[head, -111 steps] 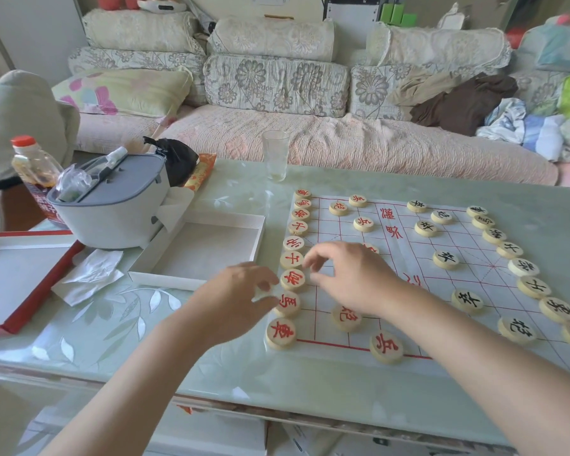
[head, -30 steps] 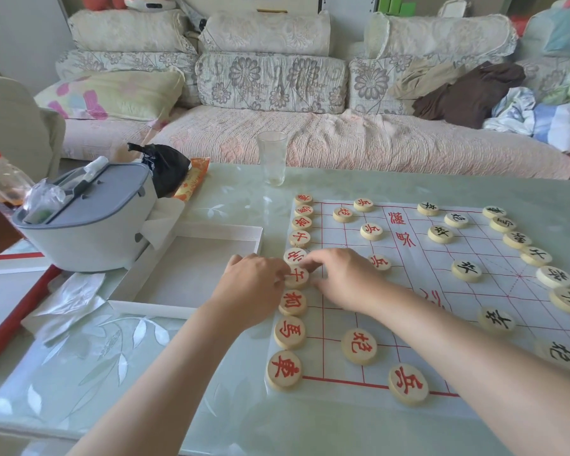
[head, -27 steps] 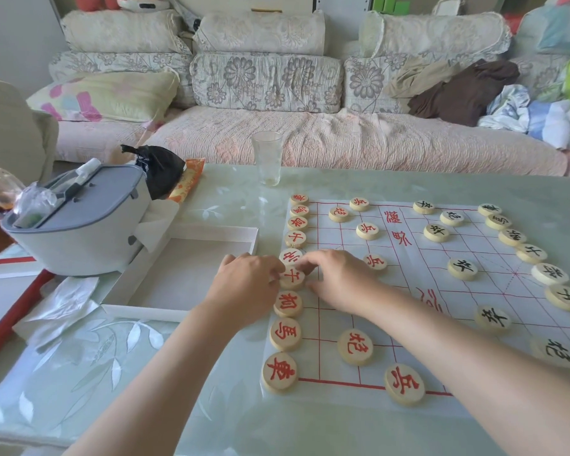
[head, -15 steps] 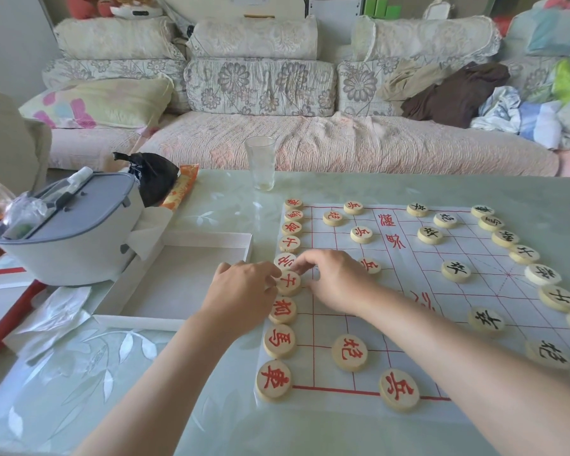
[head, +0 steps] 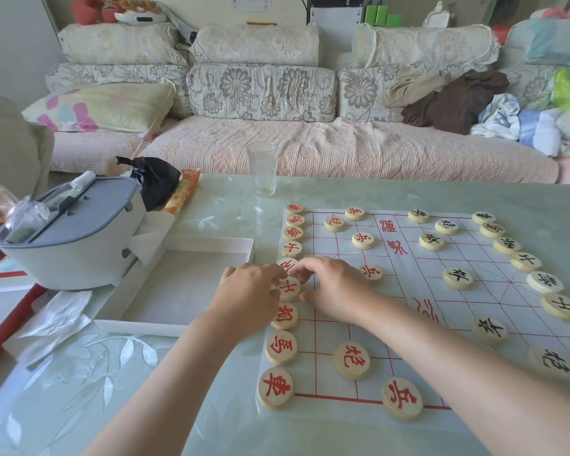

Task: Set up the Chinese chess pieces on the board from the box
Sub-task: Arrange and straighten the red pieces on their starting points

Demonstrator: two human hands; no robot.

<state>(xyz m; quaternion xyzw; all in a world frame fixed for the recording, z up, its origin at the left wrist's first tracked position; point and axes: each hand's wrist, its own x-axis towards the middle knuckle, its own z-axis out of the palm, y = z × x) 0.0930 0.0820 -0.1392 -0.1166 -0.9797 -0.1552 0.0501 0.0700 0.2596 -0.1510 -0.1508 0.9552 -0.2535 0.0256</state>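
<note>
Fingers of left hand (head: pixel 248 299) and right hand (head: pixel 331 287) pinch red piece (head: pixel 289 289) on board (head: pixel 408 284).

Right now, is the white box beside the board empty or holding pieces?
Empty: the white box shows only bare floor; nothing lies in its visible part.

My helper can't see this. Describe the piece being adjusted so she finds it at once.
Find the paper board, then its left-edge column of red-lettered discs. The piece is fourth from the near end. It alone lies between the fingertips of the left hand and right hand.
</note>
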